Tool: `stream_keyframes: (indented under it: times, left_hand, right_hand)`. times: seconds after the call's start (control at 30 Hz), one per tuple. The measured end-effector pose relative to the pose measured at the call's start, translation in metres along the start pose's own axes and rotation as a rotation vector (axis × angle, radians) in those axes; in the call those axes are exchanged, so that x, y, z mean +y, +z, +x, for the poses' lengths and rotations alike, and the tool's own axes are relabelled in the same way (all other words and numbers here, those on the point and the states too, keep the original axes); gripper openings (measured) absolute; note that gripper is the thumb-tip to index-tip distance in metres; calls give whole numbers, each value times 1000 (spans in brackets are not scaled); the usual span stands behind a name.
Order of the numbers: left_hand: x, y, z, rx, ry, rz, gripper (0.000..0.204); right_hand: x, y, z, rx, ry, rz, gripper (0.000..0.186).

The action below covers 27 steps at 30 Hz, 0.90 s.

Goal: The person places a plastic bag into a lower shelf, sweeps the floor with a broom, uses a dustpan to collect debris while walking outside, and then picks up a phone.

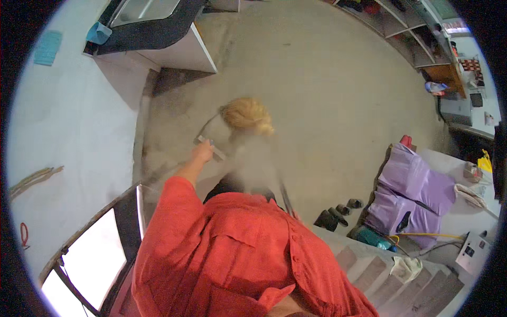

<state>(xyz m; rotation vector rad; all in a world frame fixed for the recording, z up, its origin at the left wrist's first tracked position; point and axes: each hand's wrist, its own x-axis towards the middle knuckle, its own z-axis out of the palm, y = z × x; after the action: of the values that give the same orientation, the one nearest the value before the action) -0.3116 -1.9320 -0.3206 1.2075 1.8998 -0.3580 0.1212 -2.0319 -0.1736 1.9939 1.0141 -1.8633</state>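
Ahead of my feet, a broom [247, 115] with a straw-coloured, fluffy head rests on the floor. Its dark handle [285, 194] runs back toward my body, and a hazy smear hides the part between. At the near end of the handle a sliver of my right hand [297, 215] shows; the red shirt covers most of it. My left hand [202, 151] reaches forward, closed around the edge of a greyish pan that looks like a dustpan [217, 154]. The pan's dark rim reaches up to the left side of the broom head. Its inside is hard to make out.
A counter with a sink [145, 11] stands at the far left along a white wall [95, 137]. Lilac-covered furniture [404, 185], dark shoes [326, 221] and steps [369, 272] lie to the right. Shelves [391, 18] line the far right. A bright window [100, 253] is at lower left.
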Motion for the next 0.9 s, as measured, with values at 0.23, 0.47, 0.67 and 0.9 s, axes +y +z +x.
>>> stream_keyframes:
  times: [0.23, 0.47, 0.67, 0.9]
  left_hand:
    - [-36, 15, 19, 177, 40, -60, 43]
    - [-65, 3, 14, 254, -102, -228, 50]
    - [-85, 19, 35, 353, -170, -502, 51]
    - [-59, -26, 9, 321, -204, -1249, 26]
  right_hand:
    - [30, 1, -12, 68, -208, -33, 77]
    - [66, -6, -28, 120, -410, -79, 79]
    - [83, -23, -50, 194, -594, -114, 80]
    - [111, -46, -63, 278, -767, -124, 82]
